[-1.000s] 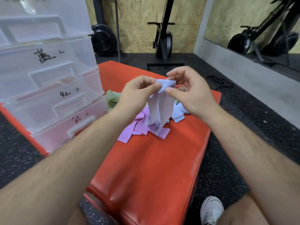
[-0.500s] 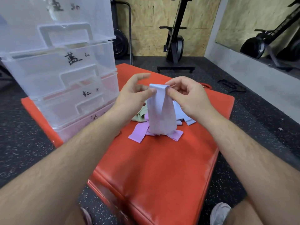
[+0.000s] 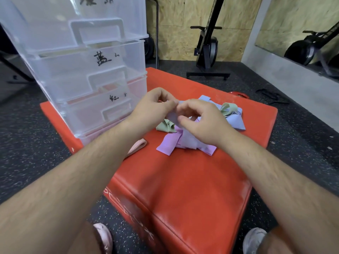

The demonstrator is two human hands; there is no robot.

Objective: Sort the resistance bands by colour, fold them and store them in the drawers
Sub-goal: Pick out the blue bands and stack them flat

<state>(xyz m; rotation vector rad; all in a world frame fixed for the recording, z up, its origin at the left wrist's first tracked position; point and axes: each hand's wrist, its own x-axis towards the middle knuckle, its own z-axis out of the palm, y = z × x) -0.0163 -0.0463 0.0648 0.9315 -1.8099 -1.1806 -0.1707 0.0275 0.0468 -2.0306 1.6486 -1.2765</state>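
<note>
Looks down along two bare forearms onto a red padded bench (image 3: 183,180). Shows the left grip (image 3: 152,109) and the right grip (image 3: 201,121) close together above a heap of resistance bands, both clamped on one pale blue band (image 3: 172,117): left thumb and fingers curled round its upper edge, right fingertips pinching it just beside. Hides much of that band behind the right grip; cannot tell whether its lower end touches the heap.

Under the grips, shows purple bands (image 3: 167,145) splayed flat on the bench. Places a crumpled green band (image 3: 165,126) at the heap's left edge and a second green band (image 3: 229,108) at the far right, lying on another blue band (image 3: 236,123). Sets a lone pink band (image 3: 136,146) apart on the left, near the base of the drawers (image 3: 88,70).

Stacks those clear plastic drawers on the bench's far left corner, with handwritten black labels on the fronts.

Beyond, takes in speckled black floor (image 3: 27,143) and an exercise machine (image 3: 207,50) against a chipboard wall. At the bottom edge, catches the tips of two shoes (image 3: 254,239).
</note>
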